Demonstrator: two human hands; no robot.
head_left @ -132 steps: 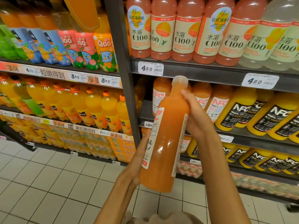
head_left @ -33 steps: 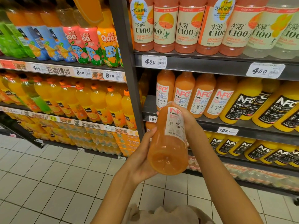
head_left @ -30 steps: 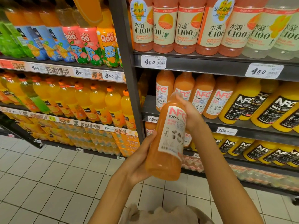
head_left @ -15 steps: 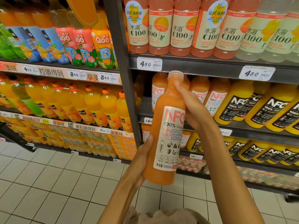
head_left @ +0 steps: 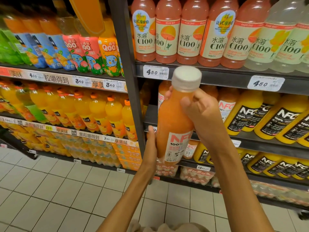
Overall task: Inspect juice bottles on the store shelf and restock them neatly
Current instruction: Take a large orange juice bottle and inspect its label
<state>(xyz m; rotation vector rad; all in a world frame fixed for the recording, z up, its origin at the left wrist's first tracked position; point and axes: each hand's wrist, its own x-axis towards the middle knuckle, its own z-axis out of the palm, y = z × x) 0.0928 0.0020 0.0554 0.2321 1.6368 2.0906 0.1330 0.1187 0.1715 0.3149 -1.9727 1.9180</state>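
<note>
Head view: both hands are on one orange NFC bottle (head_left: 173,121), held in the air in front of the dark shelf (head_left: 217,77), tilted so its white cap (head_left: 186,77) leans toward the camera. The right hand (head_left: 200,113) is curled round the bottle's upper part just under the cap, thumb on the near face, fingertips showing past the far side. The left hand (head_left: 151,144) lies flat along the lower left side, fingers straight, propping it beside the white label (head_left: 178,146). Label faces the camera: red "NFC", "100%" below, smaller print too blurred to read.

Behind the bottle, on the middle tier, stand more orange NFC bottles (head_left: 227,104), partly hidden by the right hand. To their right are yellow NFC bottles (head_left: 247,111) with black labels, lying angled. More of the yellow ones sit on the tier below (head_left: 267,163).

Top tier: pink C100 bottles (head_left: 192,34) in a row, clear-looking C100 bottles (head_left: 275,42) at the right end. Two price tags on that shelf edge read 4.50, the left tag (head_left: 155,72) just beside the cap, the right one (head_left: 265,83) well apart.

Left bay past the upright post (head_left: 127,64): Qoo bottles (head_left: 88,52) on top, orange soda bottles (head_left: 98,111) in the tier under them, shrink-wrapped packs (head_left: 93,148) at the bottom. Pale tiled floor (head_left: 58,195) below.
</note>
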